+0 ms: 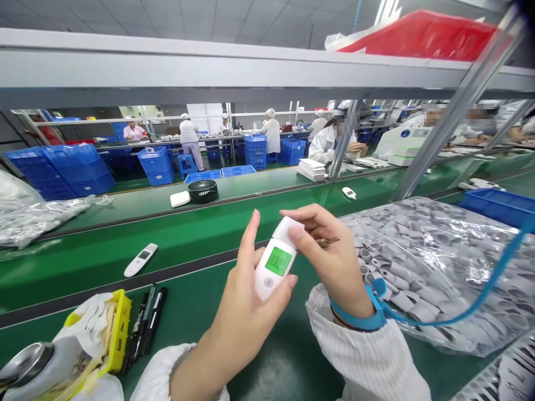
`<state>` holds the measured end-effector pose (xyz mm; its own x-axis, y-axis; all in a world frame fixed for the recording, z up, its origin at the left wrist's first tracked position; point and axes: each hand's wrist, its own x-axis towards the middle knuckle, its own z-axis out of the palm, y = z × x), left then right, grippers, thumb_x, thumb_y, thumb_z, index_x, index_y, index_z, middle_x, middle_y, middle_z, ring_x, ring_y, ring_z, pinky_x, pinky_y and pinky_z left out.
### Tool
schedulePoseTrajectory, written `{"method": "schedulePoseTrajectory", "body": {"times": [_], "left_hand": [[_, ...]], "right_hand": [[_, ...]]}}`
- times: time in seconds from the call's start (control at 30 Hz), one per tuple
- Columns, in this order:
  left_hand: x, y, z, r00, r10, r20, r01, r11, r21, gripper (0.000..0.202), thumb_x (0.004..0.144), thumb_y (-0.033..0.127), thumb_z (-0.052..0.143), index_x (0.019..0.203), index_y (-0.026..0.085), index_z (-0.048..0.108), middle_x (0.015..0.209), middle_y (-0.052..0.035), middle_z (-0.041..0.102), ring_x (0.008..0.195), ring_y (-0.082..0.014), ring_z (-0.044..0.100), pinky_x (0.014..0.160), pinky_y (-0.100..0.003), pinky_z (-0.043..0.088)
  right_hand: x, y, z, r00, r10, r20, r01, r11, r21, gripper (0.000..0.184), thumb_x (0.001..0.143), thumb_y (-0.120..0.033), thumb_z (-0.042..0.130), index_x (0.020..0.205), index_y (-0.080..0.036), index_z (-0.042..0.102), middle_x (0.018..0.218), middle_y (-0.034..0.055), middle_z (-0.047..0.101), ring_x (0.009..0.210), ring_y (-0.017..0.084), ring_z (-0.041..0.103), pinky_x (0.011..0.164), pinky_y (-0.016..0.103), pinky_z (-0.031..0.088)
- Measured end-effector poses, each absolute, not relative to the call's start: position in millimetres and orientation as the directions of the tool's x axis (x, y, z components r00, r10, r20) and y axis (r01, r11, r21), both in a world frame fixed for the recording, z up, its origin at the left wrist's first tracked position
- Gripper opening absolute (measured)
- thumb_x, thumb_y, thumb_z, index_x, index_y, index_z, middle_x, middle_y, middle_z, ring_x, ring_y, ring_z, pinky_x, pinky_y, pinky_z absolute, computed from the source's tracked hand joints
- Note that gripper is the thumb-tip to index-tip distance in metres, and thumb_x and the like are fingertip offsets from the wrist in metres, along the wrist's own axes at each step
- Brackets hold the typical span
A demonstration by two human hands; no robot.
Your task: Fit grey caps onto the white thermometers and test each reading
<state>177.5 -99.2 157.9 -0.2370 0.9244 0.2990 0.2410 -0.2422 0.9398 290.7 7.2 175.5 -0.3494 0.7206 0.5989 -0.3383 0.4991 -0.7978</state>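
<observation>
A white thermometer [264, 282] with a lit green display sits tilted in my left hand [240, 298], the thumb along its right edge and the index finger stretched upward. My right hand [330, 245] pinches the white cap [286, 227] at the thermometer's upper end between thumb and fingers. The cap rests on or against the body; whether it is fully seated I cannot tell. Around the right wrist is a blue strap [363, 317] with a blue cord. Another white thermometer [141, 260], its display dark, lies on the green belt to the left.
At right, a clear plastic bag [434, 284] holds many white-grey caps. Front left stand a yellow tray [121, 334], several pens [146, 323] and a metal-topped bottle [29, 359]. A black round fan-like object [203, 191] lies beyond the belt. A shelf [209, 67] spans overhead; co-workers sit behind.
</observation>
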Motion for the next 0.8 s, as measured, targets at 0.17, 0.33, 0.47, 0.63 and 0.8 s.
{"method": "schedulePoseTrajectory", "body": {"times": [0.17,0.33,0.47,0.63,0.8], "left_hand": [[176.1,-99.1,155.7,-0.227,0.922,0.315,0.269,-0.251,0.930,0.082,0.096,0.034,0.065,0.162,0.042,0.018,0.083,0.0036,0.066,0.060,-0.0124,0.051,0.055,-0.023,0.043],[172.8,-100.8,157.0,-0.212,0.939,0.271,0.241,-0.218,0.946,0.079,0.097,0.038,0.065,0.162,0.044,0.021,0.093,0.0000,0.068,0.069,-0.0159,0.059,0.059,-0.026,0.048],[163.8,-109.1,162.8,-0.048,0.982,0.184,0.090,-0.179,0.980,0.078,0.097,0.042,0.065,0.161,0.049,0.019,0.104,-0.0016,0.067,0.074,-0.0147,0.059,0.067,-0.026,0.052],[154.5,-116.8,167.6,0.171,0.974,0.148,-0.074,-0.137,0.988,0.064,0.107,0.040,0.048,0.160,0.053,0.014,0.097,0.0012,0.066,0.072,-0.0107,0.055,0.076,-0.025,0.048],[163.6,-110.7,163.9,0.105,0.986,0.131,-0.061,-0.125,0.990,0.067,0.104,0.046,0.052,0.159,0.049,0.014,0.099,0.0007,0.063,0.075,-0.0123,0.058,0.074,-0.027,0.049]], "right_hand": [[286.8,-0.5,173.6,-0.275,0.714,0.644,-0.279,0.582,-0.764,0.012,0.090,-0.032,0.072,0.097,-0.022,0.072,0.072,-0.0012,0.066,0.056,0.010,0.058,0.045,0.019,0.044],[286.3,-4.4,173.3,-0.284,0.684,0.672,-0.285,0.609,-0.740,0.010,0.089,-0.028,0.071,0.097,-0.023,0.071,0.071,-0.0018,0.063,0.053,0.010,0.052,0.043,0.020,0.038],[292.7,3.1,175.4,-0.362,0.691,0.626,-0.379,0.505,-0.776,0.011,0.091,-0.032,0.070,0.095,-0.023,0.067,0.071,-0.0023,0.061,0.053,0.010,0.051,0.044,0.022,0.039],[305.1,16.7,178.6,-0.531,0.616,0.581,-0.412,0.412,-0.813,0.012,0.090,-0.033,0.069,0.094,-0.022,0.067,0.070,-0.0029,0.060,0.055,0.011,0.054,0.049,0.023,0.043],[307.1,20.3,177.2,-0.510,0.625,0.591,-0.440,0.401,-0.803,0.008,0.093,-0.028,0.066,0.092,-0.022,0.071,0.076,-0.0020,0.063,0.061,0.010,0.056,0.052,0.021,0.045]]}}
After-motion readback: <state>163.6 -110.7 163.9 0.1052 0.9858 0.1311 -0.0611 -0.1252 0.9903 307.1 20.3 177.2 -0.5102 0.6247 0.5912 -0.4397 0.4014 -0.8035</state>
